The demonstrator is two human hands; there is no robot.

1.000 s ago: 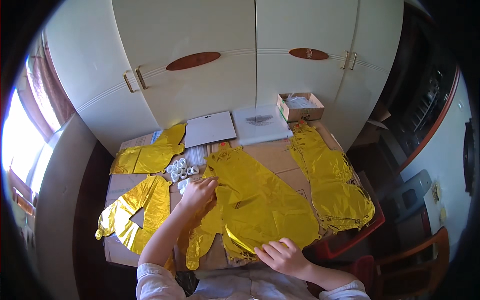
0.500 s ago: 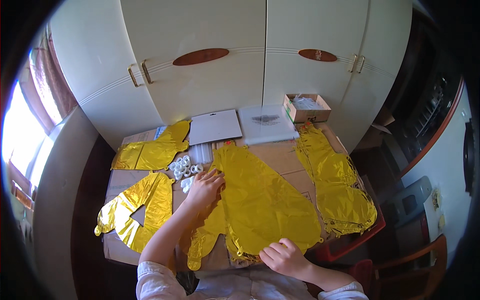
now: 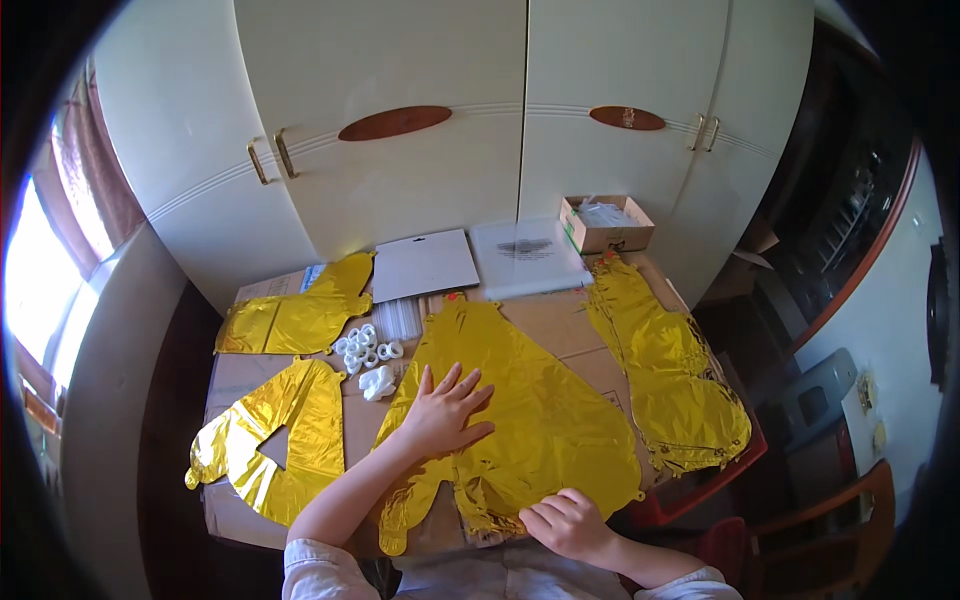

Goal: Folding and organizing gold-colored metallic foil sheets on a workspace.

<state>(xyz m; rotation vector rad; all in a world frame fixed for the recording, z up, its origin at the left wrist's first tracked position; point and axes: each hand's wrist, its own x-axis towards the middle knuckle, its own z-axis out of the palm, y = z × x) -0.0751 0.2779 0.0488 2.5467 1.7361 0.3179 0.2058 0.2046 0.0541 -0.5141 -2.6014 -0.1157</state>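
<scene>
Left hand [image 3: 443, 417], wide, has moved inward on the lobed gold foil sheet [image 3: 560, 425], freeing its edge; right hand [image 3: 567, 523] pinches its hem

Pale wardrobe [image 3: 400, 60], wooden chair [image 3: 884, 498]

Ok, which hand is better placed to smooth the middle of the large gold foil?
Probably the left hand: it is spread over the large gold foil, while the right hand is curled at the near edge.
</scene>
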